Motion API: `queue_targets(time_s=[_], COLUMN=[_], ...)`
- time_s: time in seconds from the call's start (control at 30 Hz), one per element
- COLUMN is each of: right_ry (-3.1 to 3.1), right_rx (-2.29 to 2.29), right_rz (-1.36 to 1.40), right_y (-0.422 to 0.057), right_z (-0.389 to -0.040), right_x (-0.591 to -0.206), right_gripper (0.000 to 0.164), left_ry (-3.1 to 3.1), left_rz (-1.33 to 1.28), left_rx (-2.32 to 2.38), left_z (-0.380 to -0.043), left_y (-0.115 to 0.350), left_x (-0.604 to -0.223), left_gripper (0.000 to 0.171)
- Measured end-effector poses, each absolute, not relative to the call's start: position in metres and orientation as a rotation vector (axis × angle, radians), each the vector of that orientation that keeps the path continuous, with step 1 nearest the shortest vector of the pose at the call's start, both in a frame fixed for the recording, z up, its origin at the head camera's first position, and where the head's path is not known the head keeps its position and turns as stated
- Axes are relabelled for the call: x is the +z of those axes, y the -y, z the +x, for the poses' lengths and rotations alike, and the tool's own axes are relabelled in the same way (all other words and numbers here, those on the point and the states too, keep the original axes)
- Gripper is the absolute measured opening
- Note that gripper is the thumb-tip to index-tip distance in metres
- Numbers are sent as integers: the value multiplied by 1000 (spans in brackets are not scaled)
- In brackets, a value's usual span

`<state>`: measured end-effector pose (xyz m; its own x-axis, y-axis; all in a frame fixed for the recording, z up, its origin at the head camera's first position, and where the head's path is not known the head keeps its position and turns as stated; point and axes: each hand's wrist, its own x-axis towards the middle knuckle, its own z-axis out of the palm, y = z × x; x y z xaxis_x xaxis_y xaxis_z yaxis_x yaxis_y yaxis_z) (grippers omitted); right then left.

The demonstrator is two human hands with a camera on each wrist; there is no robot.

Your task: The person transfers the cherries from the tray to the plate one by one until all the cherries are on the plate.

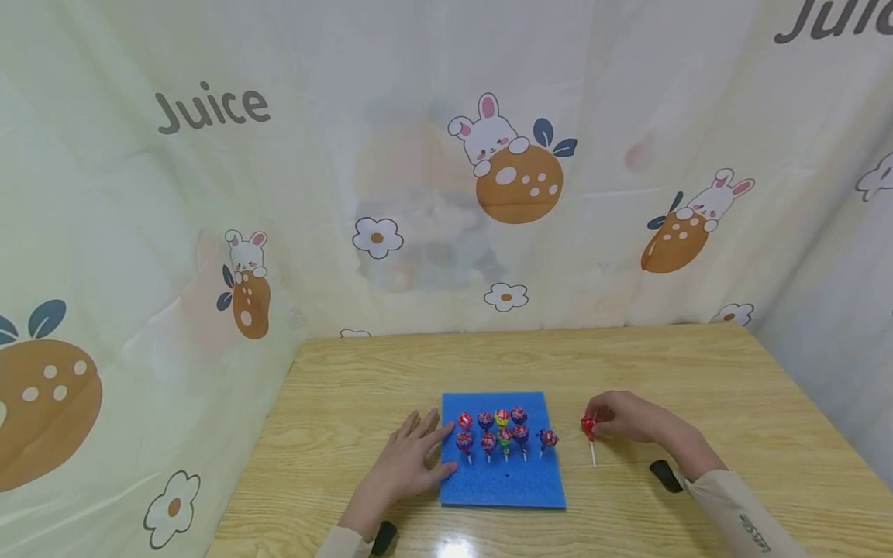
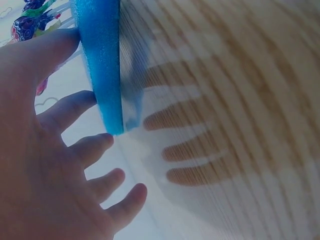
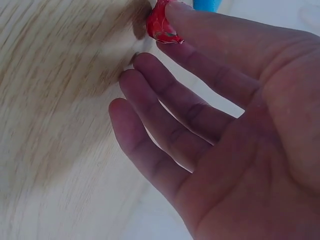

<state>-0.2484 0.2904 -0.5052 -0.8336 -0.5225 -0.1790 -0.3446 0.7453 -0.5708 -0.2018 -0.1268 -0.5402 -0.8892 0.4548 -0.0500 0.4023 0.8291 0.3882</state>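
A blue foam board [image 1: 502, 492] lies on the table with several wrapped lollipops standing in it in two rows. My left hand [image 1: 410, 459] rests at the board's left edge, fingers spread, with thumb and index fingertip touching the edge. In the left wrist view that hand [image 2: 55, 135] is stretched along the blue foam's side. To the right of the board, my right hand [image 1: 621, 416] pinches a red lollipop [image 1: 589, 426] by its wrapped head, its white stick pointing toward me. The right wrist view shows the red wrapper [image 3: 161, 25] between thumb and index finger, other fingers loosely extended.
At the board's right edge one dark-wrapped lollipop [image 1: 548, 439] leans to the right. The wooden table [image 1: 363, 380] reaches back to a printed curtain [image 1: 418, 310]. A dark wrist strap part [image 1: 666, 476] shows beside the right wrist.
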Motion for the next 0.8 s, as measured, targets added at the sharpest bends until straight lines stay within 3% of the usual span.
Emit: queue_targets(time_s=[0.43, 0.8], right_ry=[-2639, -2687], right_rx=[-749, -731], right_rz=[-585, -590], right_y=[-290, -285], right_z=[-246, -243], right_x=[-497, -492], right_gripper=[30, 35], left_ry=[-2861, -2859], left_rz=[671, 671], left_rx=[558, 566], left_z=[-203, -202], left_y=[127, 127], left_x=[-541, -540], left_gripper=[68, 68])
